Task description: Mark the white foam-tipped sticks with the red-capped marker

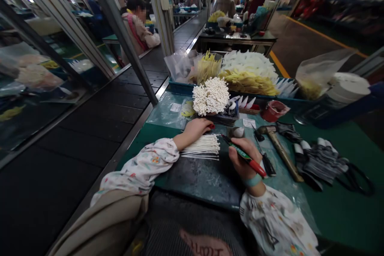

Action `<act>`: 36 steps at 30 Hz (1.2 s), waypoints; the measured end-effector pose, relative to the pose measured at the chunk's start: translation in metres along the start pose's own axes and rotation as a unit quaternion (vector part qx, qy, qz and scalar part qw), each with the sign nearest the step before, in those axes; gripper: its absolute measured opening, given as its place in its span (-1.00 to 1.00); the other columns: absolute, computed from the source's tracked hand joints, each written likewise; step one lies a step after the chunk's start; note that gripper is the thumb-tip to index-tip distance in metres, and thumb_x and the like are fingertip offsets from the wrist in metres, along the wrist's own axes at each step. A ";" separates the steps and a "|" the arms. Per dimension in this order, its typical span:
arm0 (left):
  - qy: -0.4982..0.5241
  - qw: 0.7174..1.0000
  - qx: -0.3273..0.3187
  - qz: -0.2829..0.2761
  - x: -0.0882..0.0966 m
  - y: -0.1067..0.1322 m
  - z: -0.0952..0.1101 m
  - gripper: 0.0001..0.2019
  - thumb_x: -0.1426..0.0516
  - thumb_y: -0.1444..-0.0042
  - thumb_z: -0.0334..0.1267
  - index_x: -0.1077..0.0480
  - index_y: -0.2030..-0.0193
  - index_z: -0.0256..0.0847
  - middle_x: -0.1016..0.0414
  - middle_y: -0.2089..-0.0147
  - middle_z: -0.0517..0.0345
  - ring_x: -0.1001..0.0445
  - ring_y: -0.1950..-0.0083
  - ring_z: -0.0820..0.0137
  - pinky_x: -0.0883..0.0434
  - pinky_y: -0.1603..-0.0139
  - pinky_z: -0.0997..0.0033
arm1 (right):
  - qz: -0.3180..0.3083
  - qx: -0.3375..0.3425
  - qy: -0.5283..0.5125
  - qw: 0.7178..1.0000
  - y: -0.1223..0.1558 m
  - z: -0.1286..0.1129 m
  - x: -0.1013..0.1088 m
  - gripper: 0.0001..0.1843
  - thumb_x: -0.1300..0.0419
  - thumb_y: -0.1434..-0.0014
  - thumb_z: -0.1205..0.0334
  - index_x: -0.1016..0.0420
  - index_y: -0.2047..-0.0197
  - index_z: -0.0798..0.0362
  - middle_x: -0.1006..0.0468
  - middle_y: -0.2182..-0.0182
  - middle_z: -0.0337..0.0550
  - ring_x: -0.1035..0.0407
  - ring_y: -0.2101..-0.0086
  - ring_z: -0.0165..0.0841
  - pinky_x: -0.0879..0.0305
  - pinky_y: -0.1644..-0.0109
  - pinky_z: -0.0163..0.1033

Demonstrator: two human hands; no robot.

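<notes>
My right hand (pixel 245 158) is closed around a red and green marker (pixel 246 154), its dark tip uncapped and pointing up and left. At the tip's left lies a row of thin white stems with small round heads (pixel 205 147), side by side on the dark work mat (pixel 198 178). Over the far part of this row rests my left hand (pixel 198 129), with a small red cap (pixel 212 127) at its fingertips. Behind it stands a thick bunch of the same white-headed stems (pixel 211 97).
A blue tray (pixel 183 87) at the back holds yellow and white pieces. Rightward lie a hammer (pixel 280 150), a screwdriver-like tool (pixel 268 164), grey gloves (pixel 322 160) and a red cup (pixel 273 111). A dark conveyor (pixel 99 112) runs along the left. A person (pixel 136 28) sits beyond it.
</notes>
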State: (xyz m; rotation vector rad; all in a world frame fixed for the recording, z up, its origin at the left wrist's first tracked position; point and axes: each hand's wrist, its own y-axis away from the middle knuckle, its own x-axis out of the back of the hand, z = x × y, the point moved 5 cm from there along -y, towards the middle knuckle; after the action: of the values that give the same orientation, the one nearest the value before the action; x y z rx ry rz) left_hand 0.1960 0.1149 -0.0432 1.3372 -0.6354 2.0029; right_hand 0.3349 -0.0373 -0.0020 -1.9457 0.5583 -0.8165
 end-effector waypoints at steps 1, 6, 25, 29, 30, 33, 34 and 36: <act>0.026 1.000 -0.001 0.012 0.001 0.006 0.001 -0.70 -0.14 -0.37 -0.28 -0.51 -0.19 -0.23 -0.60 -0.14 -0.05 -0.54 -0.16 0.19 -0.44 -0.21 0.23 | 0.005 -0.017 0.002 1.000 0.001 0.002 0.000 -0.90 -0.24 -0.30 0.26 -0.52 0.10 -0.01 -0.60 0.38 -0.16 -0.53 0.41 -0.30 -0.50 0.35 -0.22; 0.216 0.971 -0.022 0.099 0.009 0.034 0.009 -0.75 -0.22 -0.29 -0.37 -0.54 -0.09 -0.25 -0.65 -0.04 0.02 -0.59 -0.06 0.30 -0.49 -0.14 0.32 | -0.010 -0.062 -0.021 0.998 0.008 0.008 -0.006 -0.94 -0.27 -0.28 0.26 -0.54 0.15 0.00 -0.63 0.37 -0.18 -0.54 0.39 -0.33 -0.50 0.30 -0.24; 0.136 0.904 -0.275 0.297 -0.013 0.073 0.034 -0.81 -0.13 -0.39 -0.32 -0.49 -0.06 -0.27 -0.68 -0.02 -0.12 -0.66 -0.08 0.30 -0.61 -0.11 0.34 | 0.065 -0.408 -0.201 0.888 0.044 0.012 -0.043 -0.64 -0.36 -0.19 -0.08 -0.41 0.36 0.00 -0.44 0.65 -0.38 -0.29 0.70 -0.44 -0.24 0.64 -0.32; 0.077 0.862 -0.336 0.371 0.001 0.086 0.035 -0.72 -0.06 -0.39 -0.44 -0.40 -0.19 -0.34 -0.64 -0.08 -0.22 -0.61 -0.17 0.27 -0.61 -0.14 0.31 | 0.085 -0.505 -0.273 0.814 0.040 0.001 -0.058 -0.57 -0.35 -0.19 -0.16 -0.31 0.35 -0.02 -0.37 0.69 -0.44 -0.20 0.73 -0.49 -0.11 0.70 -0.40; 0.078 0.863 -0.336 0.370 0.004 0.087 0.034 -0.71 -0.05 -0.39 -0.45 -0.40 -0.20 -0.34 -0.64 -0.09 -0.21 -0.61 -0.18 0.26 -0.61 -0.14 0.31 | 0.080 -0.518 -0.281 0.804 0.037 0.000 -0.060 -0.55 -0.34 -0.18 -0.18 -0.30 0.36 -0.02 -0.35 0.69 -0.44 -0.18 0.74 -0.51 -0.08 0.71 -0.41; 0.128 0.887 -0.272 0.352 0.013 0.081 0.029 -0.78 -0.11 -0.40 -0.36 -0.47 -0.11 -0.27 -0.68 -0.01 -0.10 -0.67 -0.05 0.29 -0.63 -0.08 0.31 | 0.021 -0.537 -0.311 0.784 0.024 -0.001 -0.061 -0.53 -0.33 -0.15 -0.24 -0.35 0.32 -0.01 -0.35 0.68 -0.42 -0.20 0.72 -0.50 -0.08 0.69 -0.41; 0.155 0.897 -0.231 0.344 0.016 0.078 0.026 -0.82 -0.14 -0.39 -0.30 -0.49 -0.05 -0.24 -0.69 0.05 -0.05 -0.69 0.02 0.30 -0.64 -0.03 0.32 | 0.005 -0.531 -0.318 0.786 0.017 0.000 -0.056 -0.53 -0.34 -0.14 -0.24 -0.39 0.26 -0.01 -0.37 0.66 -0.40 -0.22 0.69 -0.49 -0.11 0.67 -0.40; 0.211 0.915 -0.150 0.310 0.018 0.072 0.021 -0.82 -0.19 -0.36 -0.17 -0.50 0.03 -0.22 -0.69 0.12 0.01 -0.69 0.10 0.30 -0.63 0.02 0.32 | -0.013 -0.495 -0.307 0.813 0.000 0.003 -0.041 -0.53 -0.37 -0.11 -0.20 -0.45 0.14 0.00 -0.41 0.61 -0.38 -0.26 0.65 -0.46 -0.17 0.63 -0.37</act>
State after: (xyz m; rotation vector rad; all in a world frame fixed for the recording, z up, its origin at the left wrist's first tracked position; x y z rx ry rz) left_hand 0.1515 0.0561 -0.0219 0.5117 -1.2005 2.4454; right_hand 0.3092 -0.0081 -0.0164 -2.9740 0.6000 0.2420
